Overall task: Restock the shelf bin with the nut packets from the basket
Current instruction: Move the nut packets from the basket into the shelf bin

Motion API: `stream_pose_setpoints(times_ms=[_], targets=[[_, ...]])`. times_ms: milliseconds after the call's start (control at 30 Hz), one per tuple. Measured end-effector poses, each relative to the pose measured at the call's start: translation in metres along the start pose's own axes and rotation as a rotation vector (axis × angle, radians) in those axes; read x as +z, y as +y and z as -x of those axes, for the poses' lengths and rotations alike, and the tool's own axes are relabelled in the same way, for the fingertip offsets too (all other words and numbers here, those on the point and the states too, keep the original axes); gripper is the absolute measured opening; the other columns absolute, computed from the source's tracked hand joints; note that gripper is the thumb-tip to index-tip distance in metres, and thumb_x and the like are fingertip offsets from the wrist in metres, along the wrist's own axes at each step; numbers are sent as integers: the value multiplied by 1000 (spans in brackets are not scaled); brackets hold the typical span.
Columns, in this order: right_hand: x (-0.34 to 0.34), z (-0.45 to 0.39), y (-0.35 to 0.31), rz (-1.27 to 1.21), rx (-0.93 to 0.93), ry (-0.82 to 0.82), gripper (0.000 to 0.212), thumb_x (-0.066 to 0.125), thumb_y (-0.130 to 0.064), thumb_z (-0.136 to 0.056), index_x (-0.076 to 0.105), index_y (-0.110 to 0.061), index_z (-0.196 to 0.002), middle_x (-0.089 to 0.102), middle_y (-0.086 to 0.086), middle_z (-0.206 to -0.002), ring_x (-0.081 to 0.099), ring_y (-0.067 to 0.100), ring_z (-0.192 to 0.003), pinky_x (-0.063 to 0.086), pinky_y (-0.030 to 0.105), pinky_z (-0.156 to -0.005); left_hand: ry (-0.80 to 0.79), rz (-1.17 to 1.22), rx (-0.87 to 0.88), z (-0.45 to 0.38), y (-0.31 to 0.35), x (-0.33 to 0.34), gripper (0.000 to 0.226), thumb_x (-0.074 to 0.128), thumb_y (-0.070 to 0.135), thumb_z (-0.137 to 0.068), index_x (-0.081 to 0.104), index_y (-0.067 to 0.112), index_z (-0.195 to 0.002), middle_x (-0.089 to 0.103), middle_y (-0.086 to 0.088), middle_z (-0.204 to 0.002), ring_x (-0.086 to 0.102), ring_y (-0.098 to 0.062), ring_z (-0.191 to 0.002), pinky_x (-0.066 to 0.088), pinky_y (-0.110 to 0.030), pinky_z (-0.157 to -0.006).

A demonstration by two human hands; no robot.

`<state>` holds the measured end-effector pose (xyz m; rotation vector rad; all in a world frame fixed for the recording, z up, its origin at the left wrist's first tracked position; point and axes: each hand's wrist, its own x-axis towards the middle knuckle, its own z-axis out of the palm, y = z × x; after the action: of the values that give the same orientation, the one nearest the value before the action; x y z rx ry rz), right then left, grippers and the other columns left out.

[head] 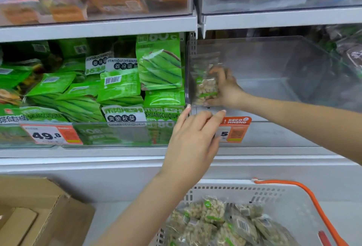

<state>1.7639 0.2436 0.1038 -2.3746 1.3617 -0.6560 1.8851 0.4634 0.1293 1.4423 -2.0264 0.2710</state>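
- Right hand (pixel 225 87) grips a clear upright packet of pale nuts (pixel 206 83) against the left wall inside the transparent plastic shelf bin (pixel 274 59), its long axis vertical.
- Left hand (pixel 193 138), fingers straight, rests on the bin's front lip (holding nothing).
- The white mesh basket (pixel 235 192) with more packets lies below, nearer the left hand.

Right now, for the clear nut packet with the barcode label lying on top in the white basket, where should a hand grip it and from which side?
Judging by its pose, pinch the barcode-labelled clear nut packet at its flat upper edge, from above: it lies flat atop the pile in the white plastic basket, and its upper face looks uncovered.
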Motion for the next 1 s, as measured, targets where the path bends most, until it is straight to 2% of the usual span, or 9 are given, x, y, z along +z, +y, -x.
stream_pose_setpoints(times_ms=[67, 167, 333, 467, 667, 800, 867, 933, 1000], targets=[[1, 2, -2, -31, -13, 18, 89, 89, -23, -62, 29, -28, -127, 23, 14, -134, 44, 33, -113, 47, 42, -95, -12, 16, 11, 2, 1, -1, 44, 50, 25, -84, 55, 14, -126, 60, -1, -101, 58, -23, -92, 21, -38, -113], [-4, 5, -5, -114, -43, -7, 89, 88, -18, -62, 28, -23, -128, 19, 13, -136, 45, 28, -111, 45, 27, -87, -29, 38, -10, 3, 3, -2, 46, 49, 26, -83, 54, 15, -127, 59, -1, -102, 56, -21, -94, 20, -37, -113], [-9, 14, -9, -210, -82, -21, 77, 79, -13, -71, 28, -24, -129, 23, 9, -132, 45, 21, -110, 43, 14, -79, -44, 49, -30, 3, 4, -3, 47, 48, 27, -83, 54, 15, -128, 58, 0, -102, 57, -21, -95, 19, -36, -113], [-10, 14, -13, -219, -71, 39, 72, 76, -4, -71, 33, -20, -127, 25, 7, -128, 48, 22, -106, 46, 24, -85, -55, 54, -37, 3, 6, -4, 46, 48, 26, -83, 54, 15, -127, 58, 0, -102, 57, -22, -95, 19, -36, -114], [-10, 12, -12, -209, -65, 19, 74, 77, -6, -70, 31, -21, -127, 21, 3, -125, 48, 24, -106, 47, 26, -82, -61, 93, -61, 2, 5, -4, 45, 46, 28, -85, 54, 15, -128, 56, 1, -102, 54, -19, -97, 17, -35, -115], [-14, 14, -16, -173, -55, -49, 82, 81, -10, -69, 28, -19, -131, 21, 13, -137, 44, 23, -108, 45, 15, -75, -43, 178, -92, 1, 5, -4, 46, 50, 28, -85, 54, 18, -130, 55, 2, -105, 51, -15, -103, 15, -33, -116], [-19, 16, -18, -182, -41, -97, 83, 82, -10, -69, 29, -21, -133, 20, 14, -141, 41, 27, -119, 44, 17, -82, -37, 197, -95, 1, 3, -3, 48, 56, 24, -84, 52, 19, -131, 56, 2, -107, 50, -15, -107, 15, -32, -117], [-28, 19, -17, -158, -17, -130, 79, 82, -13, -70, 34, -21, -133, 22, 10, -145, 23, 33, -138, 38, 28, -101, -35, 217, -94, 1, 1, -4, 51, 59, 21, -82, 52, 17, -132, 56, 0, -112, 48, -17, -111, 13, -23, -114], [-39, 26, -17, -130, 7, -151, 75, 82, -18, -71, 40, -22, -132, 30, 2, -142, 10, 32, -144, 27, 37, -113, -25, 234, -102, 4, 3, -5, 55, 61, 16, -80, 51, 13, -134, 54, -3, -121, 45, -22, -117, 15, -15, -109]])
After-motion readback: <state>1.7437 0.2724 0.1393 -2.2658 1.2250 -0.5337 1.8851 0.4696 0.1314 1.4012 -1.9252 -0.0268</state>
